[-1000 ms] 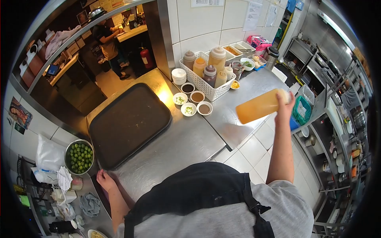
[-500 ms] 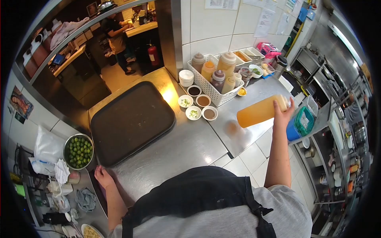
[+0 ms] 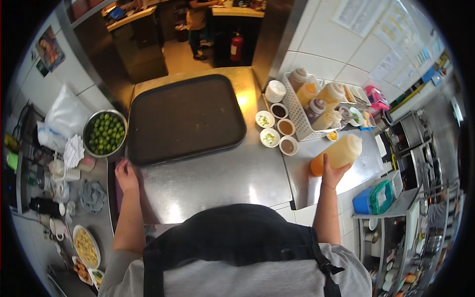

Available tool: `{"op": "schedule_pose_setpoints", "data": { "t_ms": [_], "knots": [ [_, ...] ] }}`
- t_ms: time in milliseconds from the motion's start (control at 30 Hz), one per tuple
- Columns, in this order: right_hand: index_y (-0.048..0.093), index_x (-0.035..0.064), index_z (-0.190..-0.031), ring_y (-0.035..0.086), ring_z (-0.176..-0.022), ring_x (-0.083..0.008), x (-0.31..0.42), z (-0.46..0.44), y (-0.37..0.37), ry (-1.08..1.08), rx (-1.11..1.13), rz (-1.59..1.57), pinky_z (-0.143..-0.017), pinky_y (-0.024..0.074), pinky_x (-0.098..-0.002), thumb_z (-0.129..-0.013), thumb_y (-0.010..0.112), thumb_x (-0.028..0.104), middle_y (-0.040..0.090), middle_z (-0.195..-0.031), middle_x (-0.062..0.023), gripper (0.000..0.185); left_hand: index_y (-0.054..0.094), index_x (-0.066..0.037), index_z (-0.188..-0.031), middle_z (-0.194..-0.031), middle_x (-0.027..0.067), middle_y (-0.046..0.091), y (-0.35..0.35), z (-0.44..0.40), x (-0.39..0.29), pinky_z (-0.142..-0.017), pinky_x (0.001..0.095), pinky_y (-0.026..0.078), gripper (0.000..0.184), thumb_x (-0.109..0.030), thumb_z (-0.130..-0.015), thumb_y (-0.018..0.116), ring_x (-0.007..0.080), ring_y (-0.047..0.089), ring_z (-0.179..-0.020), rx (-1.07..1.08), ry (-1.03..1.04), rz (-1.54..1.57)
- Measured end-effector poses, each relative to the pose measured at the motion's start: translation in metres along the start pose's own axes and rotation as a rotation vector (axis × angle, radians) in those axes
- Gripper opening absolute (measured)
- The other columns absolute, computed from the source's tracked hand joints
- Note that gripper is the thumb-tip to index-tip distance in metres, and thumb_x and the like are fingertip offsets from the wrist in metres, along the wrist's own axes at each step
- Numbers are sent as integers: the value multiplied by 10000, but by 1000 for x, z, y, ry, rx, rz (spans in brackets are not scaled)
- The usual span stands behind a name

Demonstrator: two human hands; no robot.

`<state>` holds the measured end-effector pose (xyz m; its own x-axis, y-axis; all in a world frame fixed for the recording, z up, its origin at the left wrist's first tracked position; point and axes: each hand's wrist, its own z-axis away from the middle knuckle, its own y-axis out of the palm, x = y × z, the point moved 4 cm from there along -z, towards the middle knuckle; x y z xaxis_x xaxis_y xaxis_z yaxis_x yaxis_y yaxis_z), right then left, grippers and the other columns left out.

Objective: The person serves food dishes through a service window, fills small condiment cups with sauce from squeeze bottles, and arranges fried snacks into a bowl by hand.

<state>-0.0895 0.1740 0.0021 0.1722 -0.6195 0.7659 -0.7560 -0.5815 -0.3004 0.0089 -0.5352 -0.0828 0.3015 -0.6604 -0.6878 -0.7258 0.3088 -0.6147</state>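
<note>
My right hand [image 3: 334, 173] is wrapped round a large squeeze bottle [image 3: 341, 153] with orange liquid in its lower part. The bottle tilts, its cap end up and to the right, over the right side of the steel counter. At the counter's left edge, my left hand [image 3: 126, 175] rests with loosely bent fingers and nothing in it. It lies just below the near left corner of a dark serving tray [image 3: 188, 119]. A steel bowl of small green limes [image 3: 105, 133] stands beyond that hand.
Small sauce cups [image 3: 286, 127] cluster beside a white basket [image 3: 298, 106] of squeeze bottles. White dishes [image 3: 275, 91] are stacked behind them. A plate of pale food [image 3: 86, 246] sits at lower left. A blue bin [image 3: 372, 198] stands at right. Another person [image 3: 197, 24] stands beyond the pass.
My right hand has brought the bottle closer in, and its liquid has shifted towards the base. My view has turned right. My left hand stays by the counter edge.
</note>
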Motion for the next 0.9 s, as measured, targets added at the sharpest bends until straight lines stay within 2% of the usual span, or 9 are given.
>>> {"op": "schedule_pose_setpoints", "data": {
  "t_ms": [67,100,133,200,333,433,667,833,900],
  "knots": [
    [135,13,-1451,381,-1289,-308,38,-10,10,-153,203,-76,-1066,328,-404,-647,840,155,325,-1420,-191,1079,626,-41,-1054,-1211,145,517,3,-2,11,-1016,375,376,220,-162,-882,561,298,475,-1179,1,24,-29],
    [183,37,-1452,451,-1230,-323,64,-13,14,-262,263,-92,-1024,382,-401,-626,839,138,439,-1315,-202,1060,626,-41,-1054,-1211,145,517,4,-4,11,-1016,375,376,220,-162,-882,561,298,475,-1179,3,26,-38],
    [183,37,-1452,451,-1230,-323,90,-19,14,-254,267,-90,-1024,382,-401,-626,839,138,439,-1315,-202,1060,630,-41,-1057,-1206,141,525,4,-3,10,-1014,366,378,226,-170,-883,563,292,485,-1166,-9,13,-17],
    [221,124,-1462,532,-1119,-354,128,-21,30,-272,523,303,-952,448,-415,-619,825,132,517,-1185,-205,1037,634,-41,-1059,-1201,137,532,4,0,6,-1013,357,380,233,-178,-884,564,285,495,-1153,-9,-1,-1],
    [255,228,-1459,565,-1032,-379,140,-21,60,-252,684,401,-890,485,-433,-617,811,177,538,-1101,-213,1011,635,-38,-1063,-1207,136,528,-1,-1,-7,-1012,355,375,237,-187,-895,560,276,478,-1176,11,-33,7],
    [257,283,-1456,574,-1045,-381,140,-13,78,-161,892,678,-874,498,-432,-617,795,294,531,-1100,-228,997,629,-56,-1055,-1234,127,507,-1,1,-6,-1017,363,369,223,-180,-884,560,288,473,-1182,29,-24,26],
    [274,269,-1455,591,-1007,-383,150,-11,101,-305,1051,1016,-858,506,-431,-618,758,271,546,-1108,-221,966,630,-56,-1059,-1259,134,508,-3,1,-9,-1025,364,363,222,-156,-871,570,290,470,-1199,30,-7,43],
    [301,257,-1448,570,-1013,-293,171,-15,129,-717,1055,1355,-822,501,-361,-735,702,220,543,-1118,-151,818,629,-56,-1060,-1290,138,497,-4,1,-8,-1032,367,356,228,-144,-856,578,291,456,-1222,38,8,26],
    [304,256,-1448,563,-1020,-292,178,-19,139,-747,1088,1398,-835,494,-366,-739,682,193,539,-1121,-147,806,628,-55,-1061,-1286,138,499,-5,2,-10,-1037,365,350,229,-141,-856,577,289,452,-1225,46,-12,32]
  ]
}}
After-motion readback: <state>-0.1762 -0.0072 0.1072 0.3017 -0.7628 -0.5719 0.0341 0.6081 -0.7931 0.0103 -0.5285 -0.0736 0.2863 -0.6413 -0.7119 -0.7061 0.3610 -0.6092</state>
